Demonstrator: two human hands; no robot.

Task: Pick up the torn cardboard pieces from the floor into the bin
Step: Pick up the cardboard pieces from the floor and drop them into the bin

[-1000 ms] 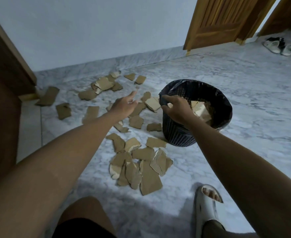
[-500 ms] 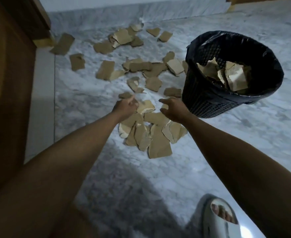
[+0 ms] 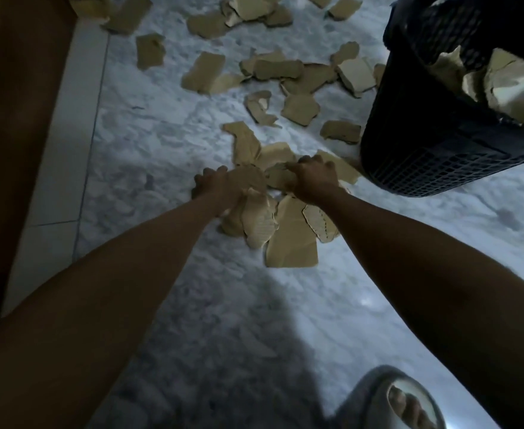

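**Two hands down in the cardboard pile**

A heap of torn brown cardboard pieces lies on the white and grey marble floor, just in front of the person. The pieces overlap each other. Some show a pale ripped edge.

The left hand is down on the left side of this heap. Its fingers are curled over a piece there, and its knuckles face up. It seems to be gripping that piece, but the picture is dark and a bit blurry, so the fingertips are hard to see.

The right hand is down on the far side of the same heap, just beside the left hand. Its fingers are bent round the edge of a brown piece and hold it. The two hands are close but do not touch.

The black plastic bin with little square holes stands on the floor to the right, near the right hand. Pale torn cardboard bits already sit inside the bin.

More brown scraps lie spread over the floor farther away, well apart from the hands.

A dark brown wooden panel runs along the left. A foot in a grey slide sandal is at the bottom.
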